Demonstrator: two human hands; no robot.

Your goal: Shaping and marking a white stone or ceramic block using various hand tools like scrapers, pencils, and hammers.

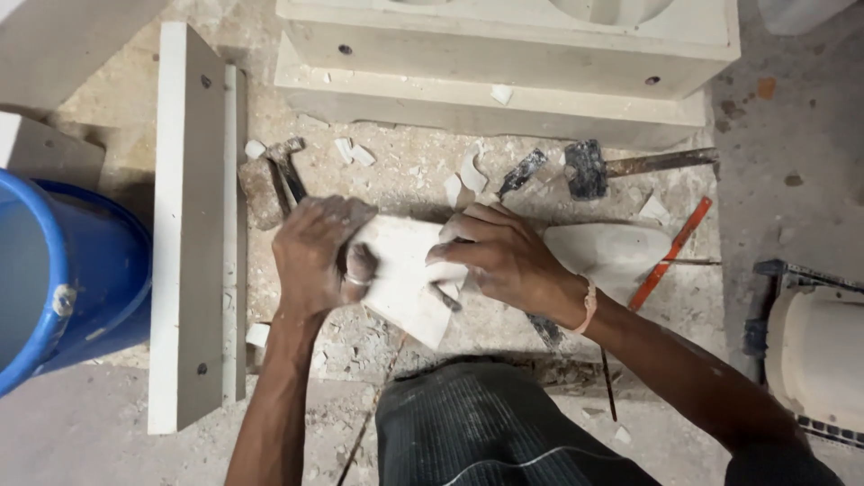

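On the dusty floor [378, 171], left hand [315, 252] and right hand [504, 256] both clamped on a white, perhaps plaster, slab [405, 279].

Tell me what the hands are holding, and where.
Both hold one white plaster piece: left hand on its left edge, right hand on its upper right edge.

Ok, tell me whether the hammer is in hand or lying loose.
Lying loose: the hammer rests on the rubble beyond the left hand, which grips the white slab.

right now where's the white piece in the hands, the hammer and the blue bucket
white piece [403, 286]: head view, on its flat face between the hands.
hammer [286, 160]: head view, on its head.
blue bucket [94, 270]: head view, on its outer wall.
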